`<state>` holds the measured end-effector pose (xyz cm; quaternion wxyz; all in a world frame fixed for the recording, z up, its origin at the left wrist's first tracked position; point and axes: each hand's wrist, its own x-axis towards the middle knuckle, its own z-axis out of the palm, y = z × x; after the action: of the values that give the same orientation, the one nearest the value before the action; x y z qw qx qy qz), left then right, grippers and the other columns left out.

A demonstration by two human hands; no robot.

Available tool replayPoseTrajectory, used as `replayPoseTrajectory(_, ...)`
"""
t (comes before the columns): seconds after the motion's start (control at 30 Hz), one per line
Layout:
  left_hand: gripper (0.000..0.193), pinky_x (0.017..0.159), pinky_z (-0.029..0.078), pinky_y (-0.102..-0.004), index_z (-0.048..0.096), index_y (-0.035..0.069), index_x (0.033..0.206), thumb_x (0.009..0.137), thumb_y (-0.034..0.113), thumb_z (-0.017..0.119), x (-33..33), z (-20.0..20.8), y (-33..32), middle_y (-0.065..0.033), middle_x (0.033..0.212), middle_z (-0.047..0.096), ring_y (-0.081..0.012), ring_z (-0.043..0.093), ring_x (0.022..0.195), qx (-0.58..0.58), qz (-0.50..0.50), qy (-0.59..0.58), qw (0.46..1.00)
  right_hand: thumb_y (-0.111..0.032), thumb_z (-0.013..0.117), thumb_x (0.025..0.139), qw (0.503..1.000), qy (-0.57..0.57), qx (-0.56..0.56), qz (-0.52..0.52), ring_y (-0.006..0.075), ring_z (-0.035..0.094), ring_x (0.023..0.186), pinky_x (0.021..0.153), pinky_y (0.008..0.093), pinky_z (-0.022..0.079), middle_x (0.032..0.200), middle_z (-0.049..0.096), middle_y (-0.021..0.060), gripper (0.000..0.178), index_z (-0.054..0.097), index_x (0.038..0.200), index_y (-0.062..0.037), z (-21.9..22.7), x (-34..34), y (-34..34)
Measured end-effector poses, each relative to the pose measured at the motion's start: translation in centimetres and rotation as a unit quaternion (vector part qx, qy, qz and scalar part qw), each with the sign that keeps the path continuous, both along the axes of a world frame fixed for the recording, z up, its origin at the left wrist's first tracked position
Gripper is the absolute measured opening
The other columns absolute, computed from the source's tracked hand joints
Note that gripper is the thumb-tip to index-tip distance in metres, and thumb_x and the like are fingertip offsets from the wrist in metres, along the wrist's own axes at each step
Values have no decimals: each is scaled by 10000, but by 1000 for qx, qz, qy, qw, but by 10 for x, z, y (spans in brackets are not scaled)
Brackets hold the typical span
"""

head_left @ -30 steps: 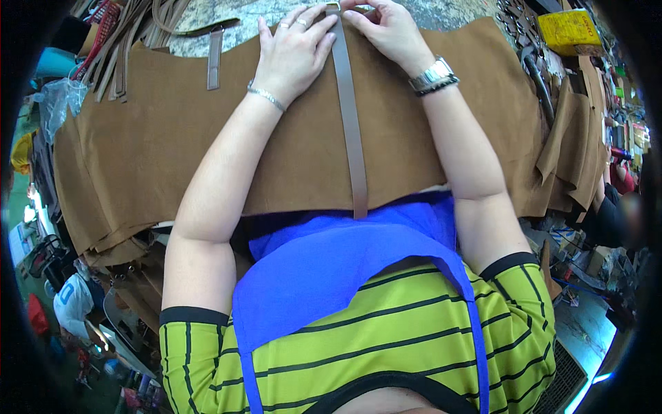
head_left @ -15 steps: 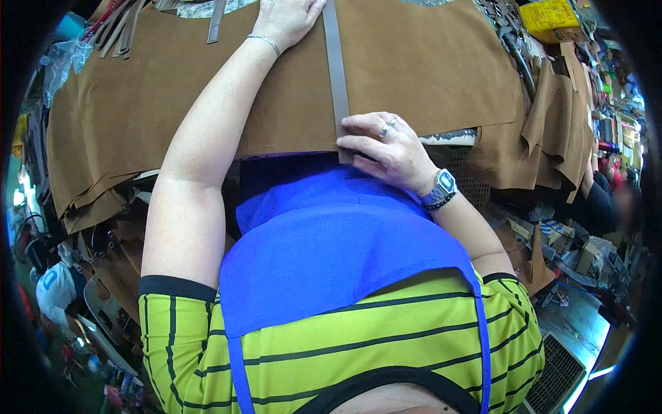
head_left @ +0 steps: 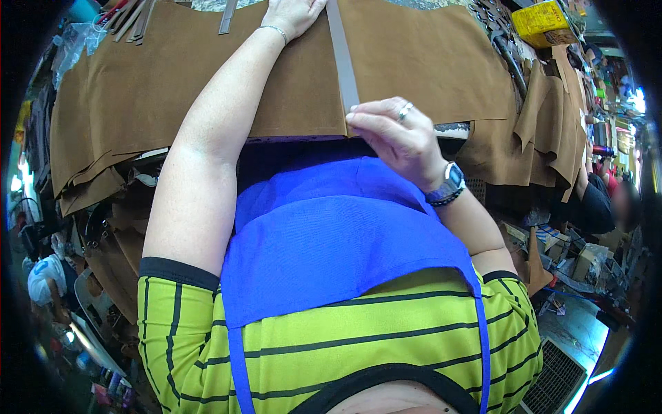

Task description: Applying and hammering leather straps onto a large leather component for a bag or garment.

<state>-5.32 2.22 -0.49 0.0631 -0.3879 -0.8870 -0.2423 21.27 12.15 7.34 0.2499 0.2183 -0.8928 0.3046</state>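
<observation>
A large sheet of brown leather (head_left: 179, 83) lies spread over the work surface. Down its middle runs a long, narrow grey strip (head_left: 342, 52). At the strip's far end, my left hand (head_left: 293, 15) rests on the leather, its thumb side against the strip; its fingertips run out of the picture. My right hand (head_left: 400, 134) pinches the strip's near end between thumb and fingers, close to the leather's front edge. A thin dark line shows on the leather along the strip's left side. What lies beneath my right fingertips is hidden.
Several loose strips (head_left: 138, 21) lie at the far left, and one short grey strip (head_left: 227, 17) nearer the middle. Tools and a yellow can (head_left: 541, 24) stand at the far right, beside folded leather pieces (head_left: 545, 124). Another person's dark sleeve (head_left: 593, 207) shows at right.
My right hand has moved slightly away from me and drawn its fingers together on the strip's near end, which has shifted a little right. My left hand stays at the far end.
</observation>
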Motion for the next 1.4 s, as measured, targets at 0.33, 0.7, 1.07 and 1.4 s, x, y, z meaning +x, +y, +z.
replayPoseTrajectory(0.33, 438, 1079, 159, -587, 546, 153, 1269, 932, 401, 419, 3, 7, -2, -40, 1394, 452, -234, 351, 1320, 6, -4, -13, 1000, -49, 670, 751, 998, -43, 40, 10, 225, 641, 755, 656, 322, 538, 910, 659, 77, 172, 658, 922, -65, -42, 10, -1)
replayPoseTrajectory(0.7, 449, 1064, 155, -650, 487, 216, 1316, 942, 445, 395, -5, -14, 1, 25, 1451, 371, -210, 339, 1335, -2, 6, 50, 999, -457, 697, 757, 995, -69, 52, -44, 282, 562, 987, 858, 389, 461, 1046, 597, 108, 466, 639, 999, -63, -16, -32, 1)
replayPoseTrajectory(1.07, 414, 1032, 177, -672, 472, 236, 1322, 946, 393, 398, 4, -5, 3, 56, 1431, 400, -172, 383, 1310, -81, 1, 110, 991, -632, 422, 869, 944, -213, 182, -172, 360, 153, 1398, 1131, 471, 145, 1486, 177, 253, 927, 200, 1406, 89, -60, -90, -16)
replayPoseTrajectory(1.4, 382, 1006, 212, -696, 508, 218, 1265, 930, 385, 431, 2, -2, 5, 31, 1374, 456, -180, 426, 1266, -85, -4, 148, 985, -629, 402, 872, 945, -225, 183, -148, 339, 136, 1407, 1138, 452, 135, 1487, 180, 248, 915, 204, 1406, 88, -54, -47, -24)
